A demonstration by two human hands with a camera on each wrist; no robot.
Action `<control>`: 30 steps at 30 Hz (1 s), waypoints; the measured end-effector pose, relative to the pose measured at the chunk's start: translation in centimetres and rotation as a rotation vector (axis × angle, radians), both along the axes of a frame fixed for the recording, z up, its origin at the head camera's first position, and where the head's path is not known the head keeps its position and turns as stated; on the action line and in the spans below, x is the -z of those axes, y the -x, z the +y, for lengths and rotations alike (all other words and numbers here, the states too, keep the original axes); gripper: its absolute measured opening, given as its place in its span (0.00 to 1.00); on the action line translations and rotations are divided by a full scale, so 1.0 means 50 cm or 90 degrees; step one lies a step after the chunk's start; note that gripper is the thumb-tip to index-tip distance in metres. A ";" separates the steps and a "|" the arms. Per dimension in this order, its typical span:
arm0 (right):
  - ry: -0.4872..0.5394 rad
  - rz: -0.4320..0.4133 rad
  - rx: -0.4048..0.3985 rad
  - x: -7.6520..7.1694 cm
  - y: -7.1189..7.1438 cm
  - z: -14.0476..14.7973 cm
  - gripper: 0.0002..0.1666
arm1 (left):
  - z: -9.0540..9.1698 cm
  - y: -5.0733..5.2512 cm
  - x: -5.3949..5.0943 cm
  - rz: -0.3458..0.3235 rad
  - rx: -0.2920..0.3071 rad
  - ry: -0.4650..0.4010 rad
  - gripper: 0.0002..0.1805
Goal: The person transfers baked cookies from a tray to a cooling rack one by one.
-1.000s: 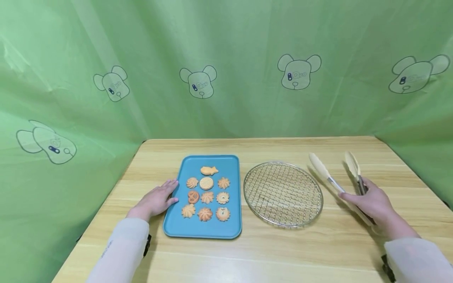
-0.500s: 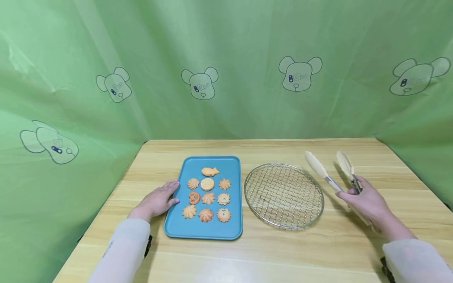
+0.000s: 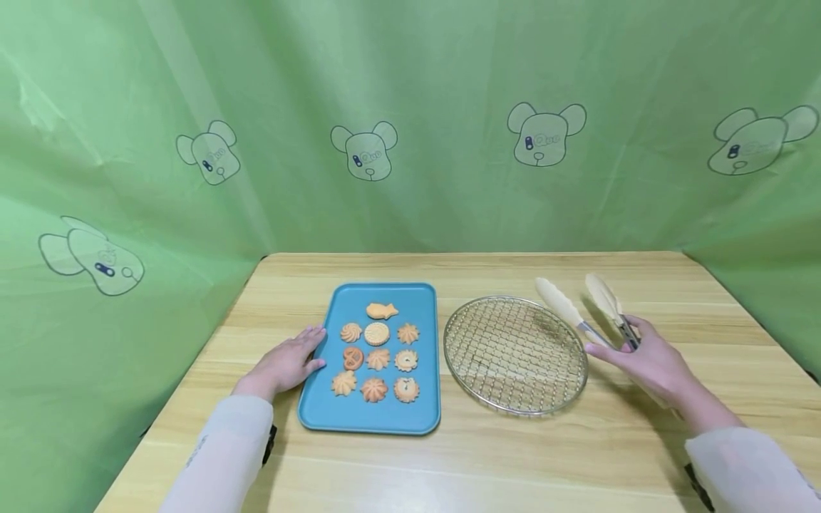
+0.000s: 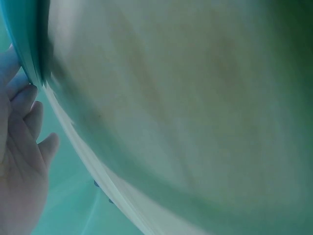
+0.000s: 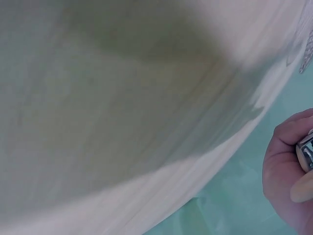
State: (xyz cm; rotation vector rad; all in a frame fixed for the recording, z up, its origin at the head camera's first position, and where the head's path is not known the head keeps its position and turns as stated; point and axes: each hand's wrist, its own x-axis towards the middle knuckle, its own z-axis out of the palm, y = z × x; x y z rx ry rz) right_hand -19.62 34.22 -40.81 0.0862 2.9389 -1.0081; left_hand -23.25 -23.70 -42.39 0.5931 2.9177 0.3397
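Observation:
A blue tray (image 3: 368,420) bears several biscuits, with a fish-shaped one (image 3: 381,311) at its far end. Against the tray's left edge rests the left hand (image 3: 285,363), its fingers extended; the left wrist view shows that hand (image 4: 22,156) at the blue rim. The right hand (image 3: 657,363) grips a pair of tongs (image 3: 559,303) by the metal arms, the two pale tips spread apart and pointing away from the person. In the right wrist view the fingers of the right hand (image 5: 286,181) curl round the metal, only partly in frame.
Between the tray and the tongs lies a round wire rack (image 3: 513,356), the left tong tip over or beside its far right rim. The wooden table (image 3: 487,470) meets a green curtain (image 3: 449,199) printed with bear heads at the back and sides.
The right hand has moved left with the tongs, bringing their tips nearer to the rack and somewhat closer together. The left hand stays at the tray's edge.

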 end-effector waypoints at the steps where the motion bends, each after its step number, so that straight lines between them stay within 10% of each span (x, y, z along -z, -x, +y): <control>1: -0.002 0.000 -0.005 -0.002 0.000 -0.004 0.68 | 0.000 0.000 0.000 0.000 0.001 0.001 0.35; 30: 0.000 0.044 -0.200 -0.026 -0.019 -0.189 0.62 | 0.002 -0.002 0.001 0.012 0.000 -0.008 0.34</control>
